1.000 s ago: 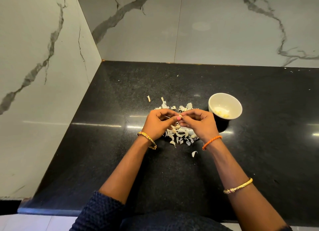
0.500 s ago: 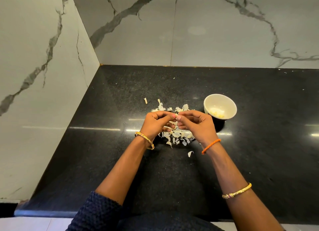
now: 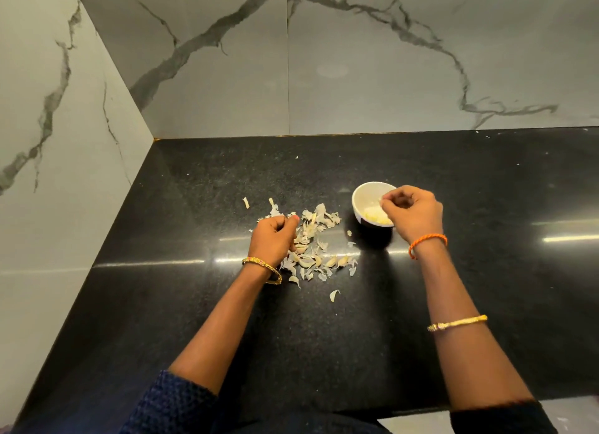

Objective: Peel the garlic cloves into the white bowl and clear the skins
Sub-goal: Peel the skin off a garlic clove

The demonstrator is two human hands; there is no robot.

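Gleaming black countertop beneath veined marble walls

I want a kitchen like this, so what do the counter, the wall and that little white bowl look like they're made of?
The counter looks like polished black granite: fine pale specks and sharp light reflections. The wall looks like large marble-look panels or tiles, pale with dark veins and a vertical seam; real stone or porcelain is unclear. The white bowl seems glazed ceramic, smooth and glossy, though melamine is possible.
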